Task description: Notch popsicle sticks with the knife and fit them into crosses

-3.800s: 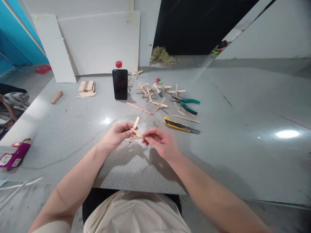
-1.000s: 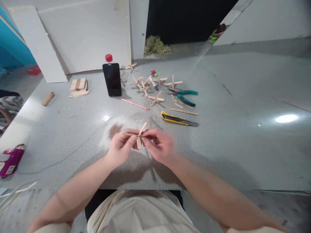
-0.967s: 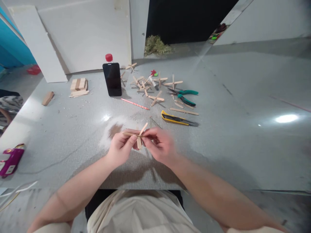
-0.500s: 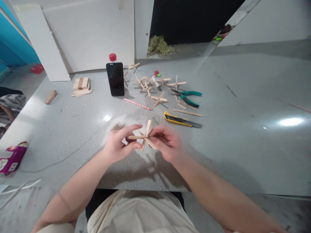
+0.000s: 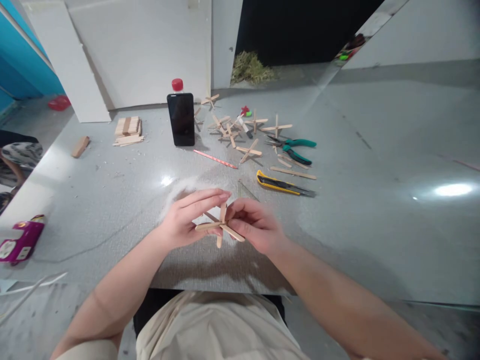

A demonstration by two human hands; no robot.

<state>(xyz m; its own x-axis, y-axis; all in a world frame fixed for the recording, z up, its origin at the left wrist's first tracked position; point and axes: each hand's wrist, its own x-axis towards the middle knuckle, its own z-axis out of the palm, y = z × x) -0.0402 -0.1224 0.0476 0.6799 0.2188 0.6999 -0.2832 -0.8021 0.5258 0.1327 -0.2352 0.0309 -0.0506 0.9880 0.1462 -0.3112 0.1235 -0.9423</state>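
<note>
A star-shaped piece of crossed wooden sticks [image 5: 233, 233] is held up between my hands, above the grey table. My left hand [image 5: 187, 217] curves round its left side, with fingertips on the top stick and the thumb behind the left one. From the right, my right hand [image 5: 257, 225] pinches the piece near its centre with thumb and fingers. Beyond my hands lie a yellow utility knife [image 5: 277, 183], a loose stick [image 5: 293, 173] and a red pencil [image 5: 215, 159]. Several similar crossed-stick pieces [image 5: 250, 151] stand farther back.
Green-handled pliers [image 5: 296, 150] lie right of the crossed pieces. A black phone [image 5: 181, 120] leans upright on a red-capped bottle [image 5: 177, 85]. Bundled sticks [image 5: 128, 127] and a wooden block [image 5: 80, 147] are at left. A purple box [image 5: 26, 242] sits at the left edge. A person's arm [image 5: 13, 167] shows far left.
My left fingers have closed onto the top stick. The star-shaped piece has tilted and moved slightly lower. The whole view has shifted a little.
</note>
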